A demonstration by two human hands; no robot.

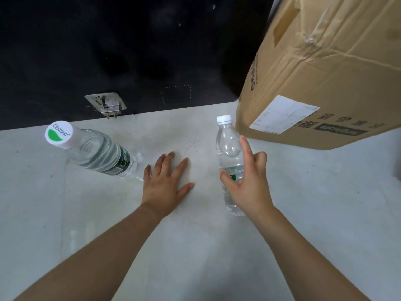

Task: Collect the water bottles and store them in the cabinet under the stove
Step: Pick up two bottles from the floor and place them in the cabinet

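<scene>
Two clear water bottles with white caps stand on a pale floor. The larger bottle point(95, 151), with a green label and a logo on its cap, is at the left. A smaller bottle point(229, 144) stands right of centre. My right hand point(249, 183) is wrapped around this smaller bottle's label, thumb on its left side, index finger raised along its right side. My left hand point(167, 183) hovers flat with fingers spread between the two bottles, holding nothing.
A large cardboard box point(321, 72) with a white shipping label stands at the right, close behind the smaller bottle. A dark opening point(130, 51) with a metal hinge plate point(106, 103) at its lower edge fills the back.
</scene>
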